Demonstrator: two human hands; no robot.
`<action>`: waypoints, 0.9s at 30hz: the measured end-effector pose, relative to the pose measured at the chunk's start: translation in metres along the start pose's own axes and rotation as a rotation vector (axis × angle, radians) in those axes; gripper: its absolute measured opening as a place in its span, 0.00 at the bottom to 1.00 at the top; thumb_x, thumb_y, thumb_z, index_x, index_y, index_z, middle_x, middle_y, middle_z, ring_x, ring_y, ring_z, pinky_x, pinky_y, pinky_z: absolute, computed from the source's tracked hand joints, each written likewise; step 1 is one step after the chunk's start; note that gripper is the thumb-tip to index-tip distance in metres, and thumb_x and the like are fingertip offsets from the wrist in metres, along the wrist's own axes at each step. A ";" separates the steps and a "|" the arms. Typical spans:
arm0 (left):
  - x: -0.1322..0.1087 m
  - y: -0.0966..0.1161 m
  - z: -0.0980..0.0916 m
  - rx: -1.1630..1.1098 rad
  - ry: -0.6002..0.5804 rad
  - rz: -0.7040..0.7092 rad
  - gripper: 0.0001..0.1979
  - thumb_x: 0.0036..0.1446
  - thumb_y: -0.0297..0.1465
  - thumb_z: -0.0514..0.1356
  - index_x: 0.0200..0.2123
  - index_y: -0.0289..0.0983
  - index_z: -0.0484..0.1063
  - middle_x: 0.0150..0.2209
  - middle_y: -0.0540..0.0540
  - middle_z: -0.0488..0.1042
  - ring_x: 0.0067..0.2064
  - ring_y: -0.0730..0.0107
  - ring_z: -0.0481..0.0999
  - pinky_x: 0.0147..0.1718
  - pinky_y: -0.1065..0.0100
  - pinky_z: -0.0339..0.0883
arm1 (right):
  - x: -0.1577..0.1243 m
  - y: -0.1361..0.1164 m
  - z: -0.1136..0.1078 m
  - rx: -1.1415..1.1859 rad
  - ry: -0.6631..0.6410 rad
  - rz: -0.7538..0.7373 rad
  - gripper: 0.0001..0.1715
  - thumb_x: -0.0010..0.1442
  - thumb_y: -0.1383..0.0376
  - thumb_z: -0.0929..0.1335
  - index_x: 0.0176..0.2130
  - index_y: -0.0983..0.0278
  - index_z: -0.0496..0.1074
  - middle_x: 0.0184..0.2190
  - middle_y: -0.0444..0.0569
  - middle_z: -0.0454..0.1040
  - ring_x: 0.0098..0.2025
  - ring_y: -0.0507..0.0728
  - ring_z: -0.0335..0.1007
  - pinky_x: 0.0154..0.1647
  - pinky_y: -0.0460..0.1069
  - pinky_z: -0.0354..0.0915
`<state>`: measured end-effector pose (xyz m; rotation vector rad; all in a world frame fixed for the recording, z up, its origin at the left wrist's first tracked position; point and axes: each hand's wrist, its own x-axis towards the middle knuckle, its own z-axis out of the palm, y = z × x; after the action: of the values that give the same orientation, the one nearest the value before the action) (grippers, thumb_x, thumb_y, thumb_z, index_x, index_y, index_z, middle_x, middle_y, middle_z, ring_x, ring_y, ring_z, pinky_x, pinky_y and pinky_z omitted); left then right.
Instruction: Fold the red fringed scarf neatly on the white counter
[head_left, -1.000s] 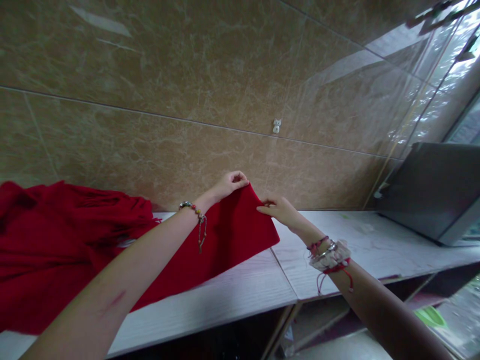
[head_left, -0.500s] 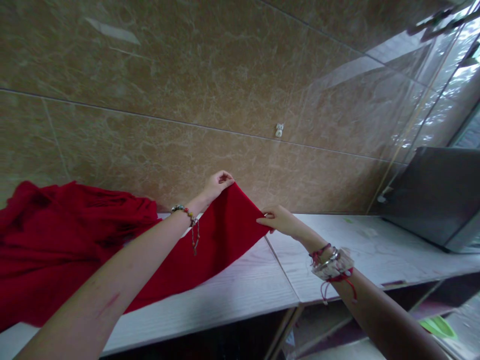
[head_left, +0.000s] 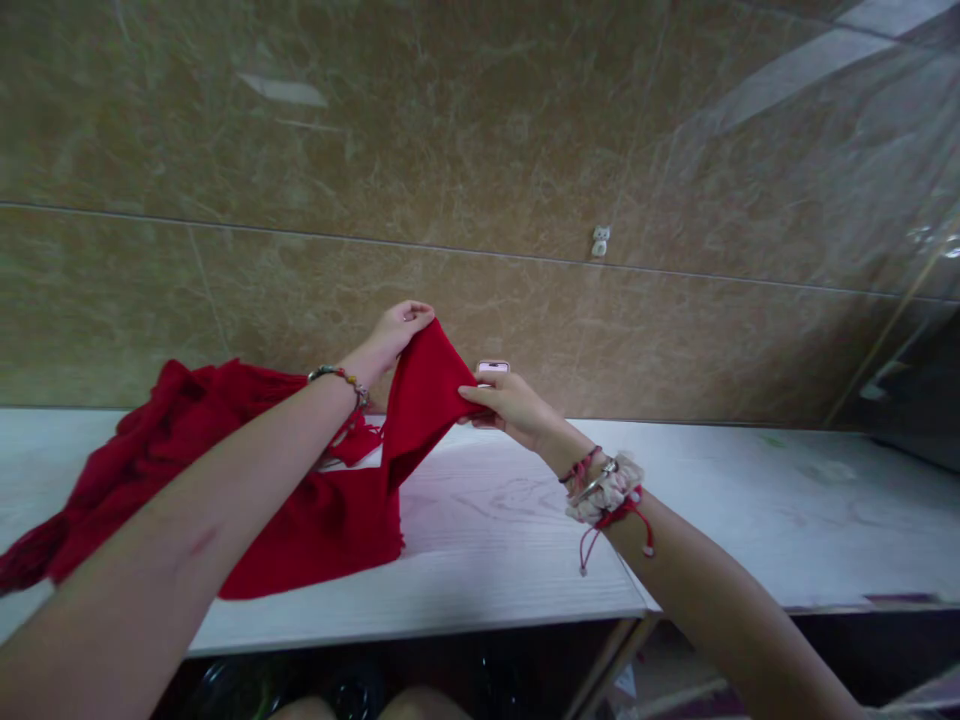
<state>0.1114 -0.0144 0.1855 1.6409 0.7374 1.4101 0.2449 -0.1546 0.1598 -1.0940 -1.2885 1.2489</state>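
Observation:
A red fringed scarf lies partly bunched on the white counter, with one end lifted off it. My left hand pinches the upper corner of that raised end, high in front of the wall. Lower and to the right, my right hand grips another edge between thumb and fingers. Between both hands the cloth is stretched and folds over. Bunched scarf also lies left of and behind my left forearm, its fringe reaching the left side. Behind my right hand shows a small pale-framed object, perhaps a phone, mostly hidden.
A brown marbled tile wall rises behind the white counter. A small white cat figure is on the wall. At the far right stands a dark box-like thing. Dark open shelving lies under the counter's front edge.
Both hands have moved left with the scarf's edge, and the raised end is now more folded. Its fringed lower edge shows on the counter. The camera view has turned slightly left.

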 end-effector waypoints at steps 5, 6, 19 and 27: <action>0.004 -0.045 0.081 0.073 -0.169 -0.011 0.03 0.50 0.28 0.56 0.30 0.35 0.66 0.25 0.53 0.68 0.28 0.76 0.67 0.32 0.72 0.62 | -0.023 0.032 -0.056 0.045 0.174 0.065 0.04 0.54 0.74 0.64 0.28 0.68 0.68 0.15 0.41 0.71 0.16 0.46 0.66 0.16 0.39 0.59; 0.003 -0.056 0.102 0.081 -0.205 -0.014 0.03 0.49 0.28 0.56 0.29 0.34 0.66 0.25 0.53 0.69 0.28 0.76 0.67 0.32 0.72 0.62 | -0.030 0.040 -0.070 0.037 0.218 0.074 0.04 0.53 0.74 0.65 0.28 0.68 0.68 0.15 0.41 0.71 0.16 0.46 0.66 0.16 0.39 0.59; -0.061 -0.180 0.271 0.283 -0.485 -0.078 0.05 0.44 0.23 0.57 0.20 0.37 0.67 0.23 0.49 0.71 0.29 0.68 0.71 0.33 0.68 0.63 | -0.104 0.153 -0.196 -0.228 0.577 0.297 0.01 0.46 0.70 0.67 0.25 0.65 0.68 0.13 0.39 0.70 0.15 0.48 0.66 0.14 0.40 0.61; -0.045 -0.160 0.275 0.320 -0.498 0.083 0.05 0.51 0.25 0.55 0.31 0.36 0.70 0.34 0.46 0.74 0.37 0.68 0.71 0.39 0.70 0.61 | -0.096 0.150 -0.203 -0.396 0.696 0.140 0.01 0.47 0.68 0.64 0.27 0.64 0.64 0.23 0.40 0.71 0.21 0.48 0.68 0.19 0.42 0.68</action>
<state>0.3842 -0.0337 0.0173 2.1817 0.6247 0.9014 0.4519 -0.2208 -0.0012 -1.7338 -0.9344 0.6061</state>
